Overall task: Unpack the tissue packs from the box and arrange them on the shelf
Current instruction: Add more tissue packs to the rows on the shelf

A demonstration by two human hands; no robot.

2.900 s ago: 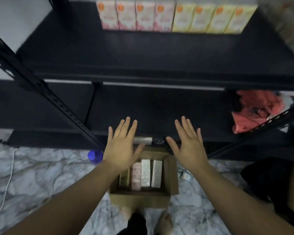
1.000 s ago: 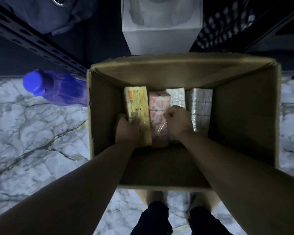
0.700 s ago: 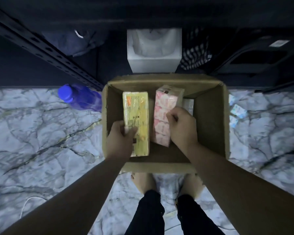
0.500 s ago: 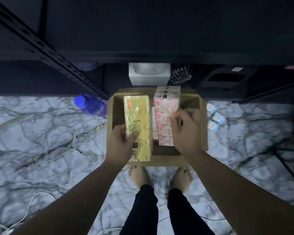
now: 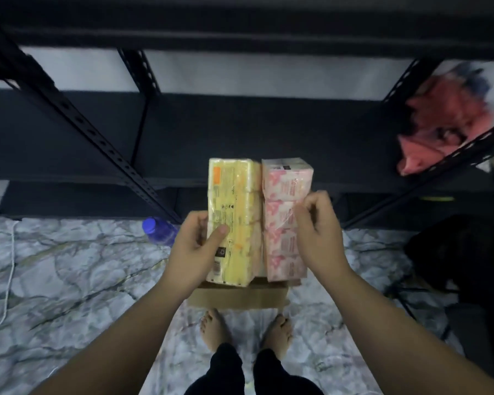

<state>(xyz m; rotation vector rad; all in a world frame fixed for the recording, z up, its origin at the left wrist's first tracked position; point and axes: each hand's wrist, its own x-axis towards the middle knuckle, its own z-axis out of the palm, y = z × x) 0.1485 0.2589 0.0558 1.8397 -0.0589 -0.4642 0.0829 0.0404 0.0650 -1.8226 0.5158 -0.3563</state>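
Transfer step under way, with hands each curled round a load above the box [image 5: 237, 297]: left hand [image 5: 194, 252] gripping yellow tissue pack [image 5: 236, 212], right hand [image 5: 317, 235] pinching pink tissue pack [image 5: 285, 195]; next, probably raising both onto shelf [image 5: 268, 129].

A cardboard box [image 5: 237, 297] and blue-capped bottle [image 5: 159, 230] stand on marble floor [image 5: 69, 269].

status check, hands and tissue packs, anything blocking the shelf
Left hand grips yellow tissue pack. Right hand pinches pink tissue pack. Both packs above the box. Shelf ahead bare, pink cloth far right.
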